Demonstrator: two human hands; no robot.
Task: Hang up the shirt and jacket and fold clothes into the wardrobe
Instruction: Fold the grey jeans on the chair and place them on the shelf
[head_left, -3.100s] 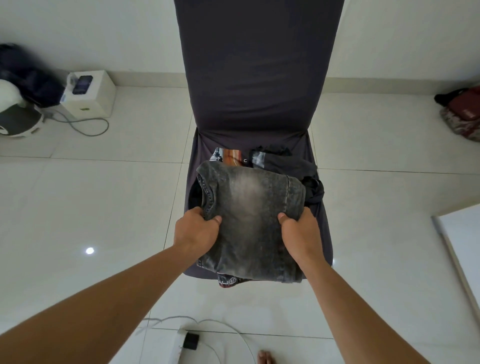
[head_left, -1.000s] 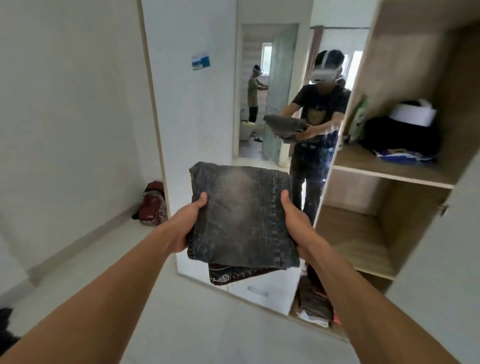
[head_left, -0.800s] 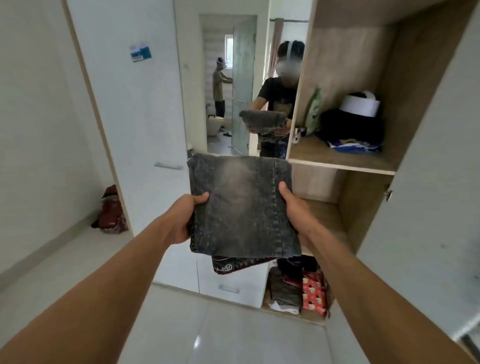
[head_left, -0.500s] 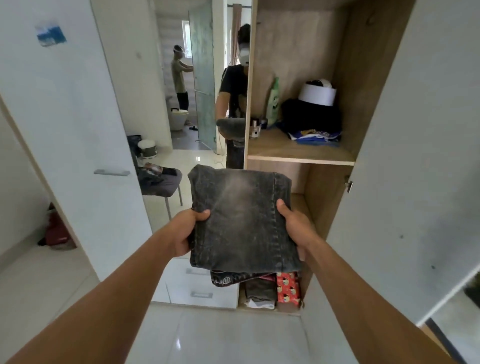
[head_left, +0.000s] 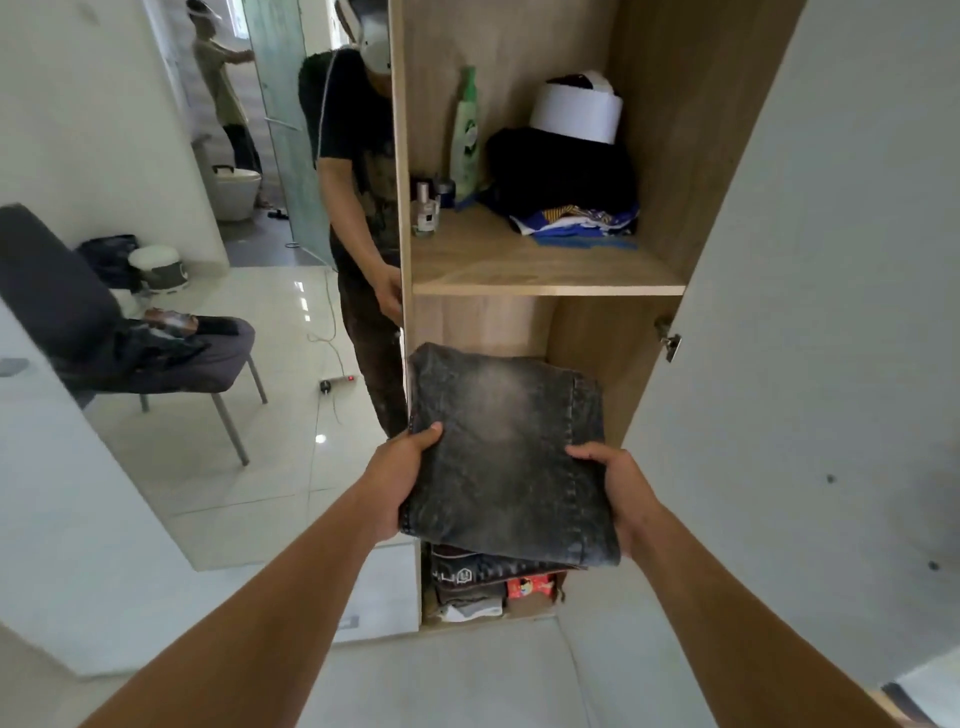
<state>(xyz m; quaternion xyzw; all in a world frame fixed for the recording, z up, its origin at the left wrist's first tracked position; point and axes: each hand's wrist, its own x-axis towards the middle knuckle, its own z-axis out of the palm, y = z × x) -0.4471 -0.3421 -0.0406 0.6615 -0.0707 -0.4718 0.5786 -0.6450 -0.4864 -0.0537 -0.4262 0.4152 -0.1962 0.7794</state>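
The open wardrobe is showing three wooden compartments. On the upper shelf a green bottle is standing upright at the left, with a clear perfume bottle and a small dark jar just beside its foot. To the right a black bundle of cloth is lying with a white cylindrical object sitting on top and a blue patterned cloth spreading out from under it. The bottom compartment is holding folded clothes, among them a red patterned piece and a pale one. What is lying in the middle compartment cannot be told, since the carried stack is covering its floor.

That stack is a pair of folded grey washed jeans lying on a dark folded garment with a white logo, being held in the air in front of the middle compartment. The left hand and the right hand are gripping the stack at its two long sides, each thumb lying on top of the denim and the fingers going underneath, out of sight. The stack is lying flat, its long axis running away from the person and its far short edge pointing into the wardrobe. The white door is standing open at the right.
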